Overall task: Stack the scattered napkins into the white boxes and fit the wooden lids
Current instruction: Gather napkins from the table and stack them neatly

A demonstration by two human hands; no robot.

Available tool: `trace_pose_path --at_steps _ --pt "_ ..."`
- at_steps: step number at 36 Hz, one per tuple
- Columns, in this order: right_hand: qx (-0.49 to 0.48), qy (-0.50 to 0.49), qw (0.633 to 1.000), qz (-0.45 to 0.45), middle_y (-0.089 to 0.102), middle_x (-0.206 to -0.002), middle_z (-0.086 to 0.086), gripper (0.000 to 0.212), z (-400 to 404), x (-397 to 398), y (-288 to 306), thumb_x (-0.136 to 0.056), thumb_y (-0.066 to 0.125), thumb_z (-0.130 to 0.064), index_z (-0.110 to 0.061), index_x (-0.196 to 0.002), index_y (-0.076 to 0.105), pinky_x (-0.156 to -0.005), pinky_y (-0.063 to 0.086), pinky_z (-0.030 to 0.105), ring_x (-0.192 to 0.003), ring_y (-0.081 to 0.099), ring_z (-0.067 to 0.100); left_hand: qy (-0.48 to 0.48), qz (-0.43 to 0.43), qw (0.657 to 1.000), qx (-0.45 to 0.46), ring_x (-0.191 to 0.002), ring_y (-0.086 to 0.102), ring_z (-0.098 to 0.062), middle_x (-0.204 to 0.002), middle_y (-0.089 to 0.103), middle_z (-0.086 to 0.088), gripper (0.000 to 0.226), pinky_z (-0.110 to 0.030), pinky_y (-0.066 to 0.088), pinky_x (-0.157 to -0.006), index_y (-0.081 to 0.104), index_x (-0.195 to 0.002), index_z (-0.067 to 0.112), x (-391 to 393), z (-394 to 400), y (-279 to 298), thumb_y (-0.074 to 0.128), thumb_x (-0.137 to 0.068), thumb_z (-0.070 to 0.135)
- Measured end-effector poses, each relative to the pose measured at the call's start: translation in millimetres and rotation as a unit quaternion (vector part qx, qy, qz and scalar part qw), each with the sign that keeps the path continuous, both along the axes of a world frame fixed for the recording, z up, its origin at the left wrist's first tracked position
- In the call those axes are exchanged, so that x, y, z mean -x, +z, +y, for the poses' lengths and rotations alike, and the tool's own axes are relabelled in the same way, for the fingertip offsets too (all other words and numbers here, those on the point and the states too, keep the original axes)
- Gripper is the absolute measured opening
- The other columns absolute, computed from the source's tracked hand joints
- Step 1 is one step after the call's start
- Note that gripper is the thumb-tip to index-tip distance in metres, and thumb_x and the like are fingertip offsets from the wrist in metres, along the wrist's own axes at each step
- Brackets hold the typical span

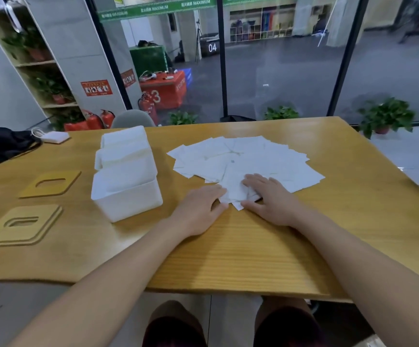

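Wooden table: white napkins fanned out, overlapping.

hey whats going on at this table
A person is gathering napkins that lie fanned out on a wooden table. Both hands rest flat on the near edge of the pile, the left hand and right hand pressing a few sheets together. Left of the pile stand three white boxes in a row; the far two look full, the near one less so. The wooden lids still lie off to the left, none fitted yet.
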State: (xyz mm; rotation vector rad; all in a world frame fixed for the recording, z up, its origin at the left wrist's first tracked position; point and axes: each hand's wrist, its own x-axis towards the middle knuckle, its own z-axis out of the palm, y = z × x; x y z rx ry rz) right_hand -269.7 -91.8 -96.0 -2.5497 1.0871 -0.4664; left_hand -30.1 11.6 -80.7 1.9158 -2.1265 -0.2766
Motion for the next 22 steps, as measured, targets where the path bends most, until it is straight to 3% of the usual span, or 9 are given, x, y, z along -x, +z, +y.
trace_pose_path --at_steps 4,9,14,17,22 --pt "-0.042 -0.013 0.997 -0.056 0.051 -0.16 -0.014 0.059 -8 -3 7 -0.098 0.07 -0.043 -0.028 -0.154 0.053 -0.126 0.031 0.044 -0.145 0.046 0.011 0.012 0.0 1.0 0.018 -0.154 0.04 -0.014 -0.166 0.047 0.013 0.057 -0.037 0.03 -0.128 0.051 -0.159 0.028 -6 -11 -4 0.05 -0.11 0.057" --pt "-0.018 -0.031 0.997 -0.066 0.061 -0.144 -0.015 0.054 -26 -9 2 -0.09 0.067 -0.019 -0.034 -0.141 0.062 -0.121 0.024 0.043 -0.141 0.049 0.014 0.012 -0.014 1.0 0.015 -0.161 0.025 -0.014 -0.172 0.036 0.012 0.061 -0.041 0.021 -0.132 0.043 -0.165 0.029 -8 -31 -15 0.042 -0.112 0.058" --pt "0.029 -0.043 0.995 -0.088 0.063 -0.142 -0.02 0.037 -43 -19 0 -0.09 0.073 -0.021 -0.036 -0.123 0.074 -0.113 0.024 0.039 -0.136 0.048 0.013 0.022 0.016 0.999 0.024 -0.157 0.027 -0.011 -0.168 0.041 0.014 0.062 -0.045 0.028 -0.129 0.047 -0.162 0.03 -9 -47 -18 0.047 -0.109 0.062" --pt "0.05 -0.047 0.991 -0.114 0.066 -0.138 -0.019 0.024 -51 -25 -2 -0.092 0.074 -0.019 -0.035 -0.109 0.079 -0.115 0.025 0.041 -0.133 0.049 0.013 0.026 0.05 0.998 0.04 -0.151 0.034 -0.009 -0.159 0.049 0.018 0.061 -0.046 0.035 -0.125 0.055 -0.154 0.033 -10 -55 -19 0.056 -0.103 0.066" --pt "0.086 -0.019 0.986 -0.143 0.071 -0.131 -0.018 0.01 -51 -35 -5 -0.095 0.078 -0.024 -0.034 -0.095 0.081 -0.116 0.027 0.044 -0.129 0.051 0.013 0.007 0.135 0.985 0.106 -0.135 0.042 -0.004 -0.138 0.052 0.023 0.065 -0.038 0.045 -0.114 0.061 -0.143 0.039 -15 -59 -17 0.08 -0.086 0.066"
